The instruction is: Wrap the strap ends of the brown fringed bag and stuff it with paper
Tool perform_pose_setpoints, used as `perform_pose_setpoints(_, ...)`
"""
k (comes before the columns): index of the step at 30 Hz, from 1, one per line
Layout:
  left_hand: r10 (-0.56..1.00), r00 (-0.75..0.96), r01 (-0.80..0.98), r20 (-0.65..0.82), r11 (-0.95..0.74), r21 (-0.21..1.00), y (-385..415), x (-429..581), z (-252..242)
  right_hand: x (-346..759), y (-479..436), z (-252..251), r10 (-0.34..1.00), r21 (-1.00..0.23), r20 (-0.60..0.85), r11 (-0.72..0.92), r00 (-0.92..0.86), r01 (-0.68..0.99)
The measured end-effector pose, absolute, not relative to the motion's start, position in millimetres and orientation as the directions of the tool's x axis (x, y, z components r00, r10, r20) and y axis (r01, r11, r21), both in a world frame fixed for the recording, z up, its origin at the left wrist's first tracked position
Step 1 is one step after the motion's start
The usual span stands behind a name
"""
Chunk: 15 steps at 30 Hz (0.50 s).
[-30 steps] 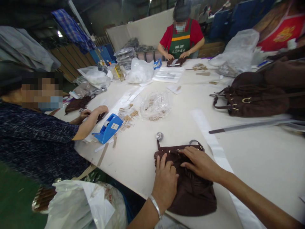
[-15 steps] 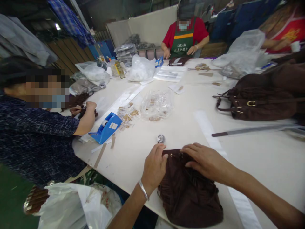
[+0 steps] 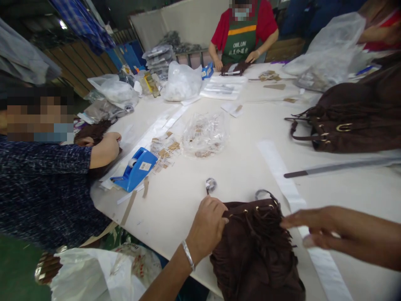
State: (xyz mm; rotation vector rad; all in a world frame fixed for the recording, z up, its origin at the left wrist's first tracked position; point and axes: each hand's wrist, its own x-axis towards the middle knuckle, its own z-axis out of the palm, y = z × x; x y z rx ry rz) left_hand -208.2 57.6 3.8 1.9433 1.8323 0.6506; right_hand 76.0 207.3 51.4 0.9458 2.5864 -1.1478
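A dark brown drawstring bag with fringe and gold-coloured eyelets lies on the table in front of me. My left hand, with a silver bangle at its wrist, has its fingers closed on the bag's upper left corner. Off the bag's right side is my right hand, slightly blurred, its fingers stretched out and holding nothing; its fingertips come close to the fringe. Just beyond the left hand, a small roundish clear-wrapped piece sits by a strap end. A thin looped strap shows behind the bag's top right.
A blue tape dispenser stands left, near loose tags and a clear bag of tags. More brown bags lie right, behind a long strap. Co-workers handle items at left and across the table.
My right hand has left the bag's top and moved right, uncovering eyelets and fringe. My left hand stays at the upper left corner. The whole view has shifted slightly.
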Motion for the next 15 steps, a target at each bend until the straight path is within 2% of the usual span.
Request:
perform_pose_setpoints(2, 0.994, 0.028, 0.829, 0.108, -0.084, 0.553, 53.7, -198.7, 3.8, 53.1, 219.1, 65.1, 0.510, -0.682, -0.326, 0.456, -0.796, 0.572)
perform_pose_setpoints(4, 0.988, 0.006, 0.850, 0.154, -0.086, 0.520, 50.9, -190.9, -0.3, 14.1, 226.5, 65.8, 0.513, -0.728, -0.218, 0.481, -0.830, 0.488)
perform_pose_setpoints(5, 0.983, 0.002, 0.864, 0.185, -0.094, 0.494, 49.6, -188.1, -3.1, -7.2, 228.8, 60.4, 0.444, -0.748, -0.231, 0.488, -0.866, 0.450)
perform_pose_setpoints(7, 0.966, 0.009, 0.890, 0.258, -0.126, 0.439, 47.3, -184.7, -8.5, -45.0, 231.7, 41.3, 0.194, -0.795, -0.320, 0.478, -0.927, 0.375)
perform_pose_setpoints(10, 0.946, 0.015, 0.905, 0.325, -0.151, 0.398, 44.2, -183.4, -13.3, -76.5, 233.7, 10.0, -0.140, -0.842, -0.475, 0.359, -0.869, 0.402)
perform_pose_setpoints(12, 0.939, -0.009, 0.908, 0.344, -0.136, 0.397, 42.9, -183.3, -14.1, -82.0, 235.1, -1.5, -0.248, -0.843, -0.519, 0.306, -0.818, 0.442)
perform_pose_setpoints(15, 0.941, -0.028, 0.900, 0.339, -0.123, 0.418, 43.1, -182.2, -13.4, -81.7, 237.1, -2.9, -0.281, -0.839, -0.502, 0.387, -0.818, 0.382)
